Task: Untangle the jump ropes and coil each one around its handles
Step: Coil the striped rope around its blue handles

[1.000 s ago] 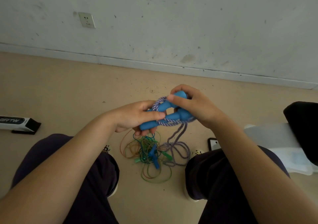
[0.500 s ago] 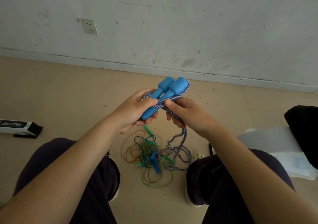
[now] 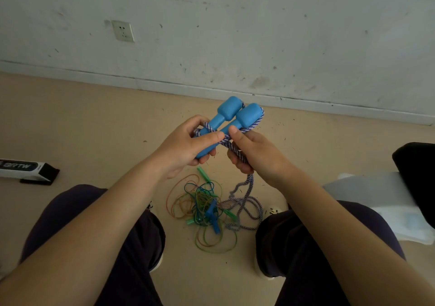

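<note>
Two blue handles (image 3: 237,117) lie side by side, heads pointing away from me, with my left hand (image 3: 186,145) gripping their lower ends. A purple-and-white braided rope (image 3: 255,123) loops over the right handle's head and crosses both shafts. My right hand (image 3: 254,155) grips that rope just below the handles, thumb on the crossing. The rope's slack (image 3: 247,207) hangs down to the floor in loose loops. Beside it lies a tangle of thin orange, green and blue ropes (image 3: 202,209) with small blue and green handles.
I sit with my knees either side of the tangle on a beige floor. A black-and-white box (image 3: 26,170) lies at the left. A white plastic bag (image 3: 386,202) and a black object (image 3: 416,176) sit at the right. A wall with a socket (image 3: 123,31) is ahead.
The handles turned from lying sideways to pointing away from me. My right hand came off the handle heads and slid down to grip the rope below them.
</note>
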{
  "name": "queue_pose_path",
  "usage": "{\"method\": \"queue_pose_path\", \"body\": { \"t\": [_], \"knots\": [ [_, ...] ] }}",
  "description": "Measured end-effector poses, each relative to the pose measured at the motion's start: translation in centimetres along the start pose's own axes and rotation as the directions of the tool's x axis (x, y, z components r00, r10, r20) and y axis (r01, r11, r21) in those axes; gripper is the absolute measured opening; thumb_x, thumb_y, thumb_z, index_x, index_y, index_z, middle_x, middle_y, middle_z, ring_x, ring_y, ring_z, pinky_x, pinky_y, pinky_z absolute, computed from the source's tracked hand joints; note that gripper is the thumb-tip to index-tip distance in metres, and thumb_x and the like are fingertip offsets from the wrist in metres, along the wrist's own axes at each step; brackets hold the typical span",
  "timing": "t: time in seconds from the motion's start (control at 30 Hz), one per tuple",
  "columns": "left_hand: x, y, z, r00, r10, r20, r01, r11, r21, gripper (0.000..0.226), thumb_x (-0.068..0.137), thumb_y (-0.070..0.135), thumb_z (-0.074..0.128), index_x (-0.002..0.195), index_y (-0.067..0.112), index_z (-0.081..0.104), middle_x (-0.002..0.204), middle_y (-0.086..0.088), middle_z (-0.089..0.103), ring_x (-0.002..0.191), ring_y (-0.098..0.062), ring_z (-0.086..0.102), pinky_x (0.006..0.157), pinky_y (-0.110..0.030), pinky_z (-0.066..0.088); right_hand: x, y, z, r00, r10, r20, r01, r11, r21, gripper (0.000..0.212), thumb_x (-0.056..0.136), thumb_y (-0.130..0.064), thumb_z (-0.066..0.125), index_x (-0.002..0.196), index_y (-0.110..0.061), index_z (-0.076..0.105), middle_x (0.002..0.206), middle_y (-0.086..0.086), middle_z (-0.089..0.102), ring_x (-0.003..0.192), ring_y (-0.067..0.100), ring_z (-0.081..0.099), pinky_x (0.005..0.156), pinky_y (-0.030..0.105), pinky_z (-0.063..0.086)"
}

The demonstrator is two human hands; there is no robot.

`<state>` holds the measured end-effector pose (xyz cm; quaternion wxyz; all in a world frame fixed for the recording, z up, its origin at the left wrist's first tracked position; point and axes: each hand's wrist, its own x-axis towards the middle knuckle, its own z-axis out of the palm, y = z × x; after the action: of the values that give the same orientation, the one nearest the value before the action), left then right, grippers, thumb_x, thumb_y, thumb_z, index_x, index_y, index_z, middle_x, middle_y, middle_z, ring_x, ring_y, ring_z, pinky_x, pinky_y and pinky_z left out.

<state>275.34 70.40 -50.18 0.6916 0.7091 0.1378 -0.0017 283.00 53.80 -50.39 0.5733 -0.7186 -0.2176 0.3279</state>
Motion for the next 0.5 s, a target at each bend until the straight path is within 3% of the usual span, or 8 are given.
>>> {"method": "queue_pose_path", "body": {
  "t": [0.13,0.3,0.5],
  "knots": [
    [-0.22,0.11,0.05,0.999,0.007,0.034,-0.005,0.998,-0.059,0.032,0.081,0.054,0.062,0.091,0.023,0.057,0.066,-0.005,0.062,0.048,-0.016,0.047,0.039,-0.020,0.026,-0.09,0.01,-0.10,1.000,-0.030,-0.003,0.030,0.999,0.015,0.033,0.101,-0.042,0.045,0.091,-0.012,0.056,0.067,0.008,0.052,0.045,0.011,0.036,0.045,0.025,0.027],
    [-0.14,-0.02,-0.19,0.999,0.008,0.045,-0.006,0.999,-0.045,0.012,0.096,0.029,0.061,0.105,0.021,0.059,0.071,-0.006,0.065,0.049,-0.016,0.049,0.040,-0.020,0.029,-0.02,-0.02,-0.05,1.000,0.000,-0.007,0.000,0.999,-0.037,0.047,0.100,-0.046,0.044,0.102,-0.001,0.057,0.060,0.004,0.042,0.043,0.008,0.030,0.041,0.021,0.025],
    [-0.31,-0.12,-0.05,0.996,0.060,0.060,-0.056,0.996,-0.065,0.016,0.098,0.022,0.059,0.114,0.020,0.059,0.073,-0.007,0.063,0.051,-0.015,0.049,0.041,-0.021,0.030,-0.15,-0.75,-0.13,0.999,0.026,0.025,-0.022,0.990,-0.143,0.054,0.099,-0.054,0.035,0.075,-0.009,0.052,0.048,0.000,0.033,0.040,0.010,0.026,0.039,0.020,0.022]
  ]
}}
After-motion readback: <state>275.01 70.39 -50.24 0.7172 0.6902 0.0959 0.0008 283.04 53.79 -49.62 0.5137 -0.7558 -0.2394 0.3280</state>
